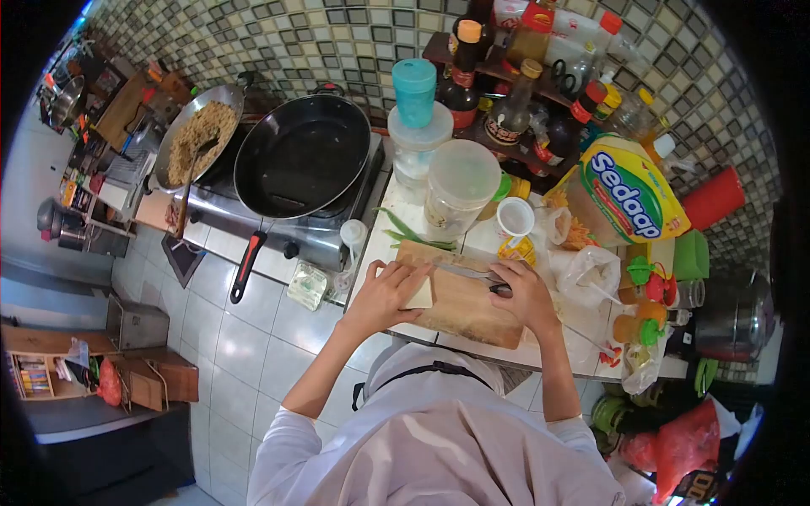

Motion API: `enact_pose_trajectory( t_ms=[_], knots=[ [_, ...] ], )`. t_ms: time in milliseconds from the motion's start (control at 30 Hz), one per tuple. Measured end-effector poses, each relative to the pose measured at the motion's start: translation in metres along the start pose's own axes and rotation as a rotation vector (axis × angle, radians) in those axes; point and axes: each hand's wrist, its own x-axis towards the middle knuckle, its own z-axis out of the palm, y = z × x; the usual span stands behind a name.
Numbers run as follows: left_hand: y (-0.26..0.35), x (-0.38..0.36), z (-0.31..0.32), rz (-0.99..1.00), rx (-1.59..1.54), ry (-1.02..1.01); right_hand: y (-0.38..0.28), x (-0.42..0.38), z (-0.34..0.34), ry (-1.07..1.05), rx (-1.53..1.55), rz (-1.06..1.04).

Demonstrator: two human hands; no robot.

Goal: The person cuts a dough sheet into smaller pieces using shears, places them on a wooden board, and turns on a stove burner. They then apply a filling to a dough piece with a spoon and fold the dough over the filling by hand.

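Note:
A wooden cutting board (468, 312) lies on the tiled counter in front of me. At its left end, my left hand (388, 295) grips a smooth, pale white block (421, 295), possibly tofu, with fingers across the top and the thumb at the near side. My right hand (527, 295) is closed round the black handle of a knife (464, 271). The knife's blade points left over the far part of the board, towards the block. Some long green stalks (405, 228) lie just beyond the board's far left corner.
A black frying pan (304, 156) and a wok of brown crumbly food (202, 139) stand on the stove at left. Plastic tubs (462, 181), sauce bottles (510, 105) and a Sedaap pouch (624, 194) crowd the back. Small jars (645, 325) and a plastic bag (586, 274) sit at right.

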Motion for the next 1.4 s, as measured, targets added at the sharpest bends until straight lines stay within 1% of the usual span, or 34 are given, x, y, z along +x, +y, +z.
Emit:
enact_pose_trajectory(
  t_ms=[33,67,200,267,300,367,400,467,600,667,700,767,800,867,900,967,1000,1067,1133,1200,1267,1300,1367,1400],
  knots=[
    [0.0,0.002,0.0,-0.007,0.002,-0.014,0.003,0.001,-0.002,-0.017,-0.032,-0.032],
    [-0.001,0.003,0.002,0.009,0.013,0.019,0.005,0.001,-0.004,-0.035,-0.064,-0.065],
    [-0.008,0.01,0.009,0.035,-0.062,0.021,0.01,0.005,-0.017,-0.068,-0.088,-0.063],
    [-0.011,0.012,0.013,0.054,-0.036,0.078,0.019,0.007,-0.018,0.019,-0.109,-0.002],
    [-0.012,0.013,0.013,0.053,-0.035,0.081,0.023,0.01,-0.019,0.019,-0.109,-0.006],
    [-0.012,0.017,0.013,0.025,-0.037,0.099,0.029,0.015,-0.02,-0.029,-0.102,0.089],
    [-0.011,0.019,0.012,0.024,-0.037,0.098,0.03,0.018,-0.02,-0.03,-0.101,0.089],
    [-0.009,0.023,0.01,0.025,-0.012,0.13,0.033,0.023,-0.02,-0.023,0.022,0.127],
    [-0.012,0.027,0.013,0.024,-0.039,0.167,0.057,0.028,-0.006,-0.028,0.114,0.112],
    [-0.014,0.028,0.015,0.018,-0.081,0.14,0.07,0.033,0.001,-0.112,0.209,0.154],
    [-0.014,0.029,0.014,0.017,-0.083,0.142,0.073,0.033,0.003,-0.113,0.207,0.154],
    [-0.014,0.029,0.011,0.034,-0.091,0.149,0.076,0.035,0.007,-0.065,0.144,0.017],
    [-0.014,0.029,0.011,0.031,-0.091,0.149,0.078,0.035,0.01,-0.068,0.144,0.016],
    [-0.013,0.028,0.011,0.021,-0.097,0.151,0.08,0.03,0.016,0.034,0.25,0.019],
    [-0.012,0.028,0.012,0.023,-0.099,0.149,0.074,0.026,0.014,0.035,0.25,0.022],
    [-0.012,0.027,0.012,0.007,-0.096,0.139,0.05,0.017,-0.001,0.105,0.229,-0.003],
    [-0.012,0.027,0.012,0.006,-0.096,0.138,0.033,0.011,-0.012,0.105,0.231,-0.003],
    [-0.01,0.026,0.012,-0.013,-0.1,0.137,0.005,-0.008,-0.028,0.23,0.283,0.053],
    [-0.009,0.025,0.012,-0.02,-0.107,0.146,0.015,-0.043,-0.024,0.144,0.4,0.185],
    [-0.01,0.025,0.012,-0.021,-0.116,0.15,0.007,-0.077,-0.03,-0.089,0.914,0.419],
    [-0.011,0.023,0.014,-0.044,-0.118,0.151,0.004,-0.108,-0.042,-0.39,1.0,0.542],
    [-0.009,0.023,0.013,-0.042,-0.124,0.149,0.009,-0.126,-0.042,-0.388,0.999,0.548],
    [-0.004,0.023,0.007,-0.126,-0.14,0.141,0.026,-0.163,-0.042,-0.421,0.89,0.807],
    [-0.003,0.023,0.007,-0.122,-0.144,0.139,0.033,-0.179,-0.041,-0.418,0.891,0.812]
  ],
)
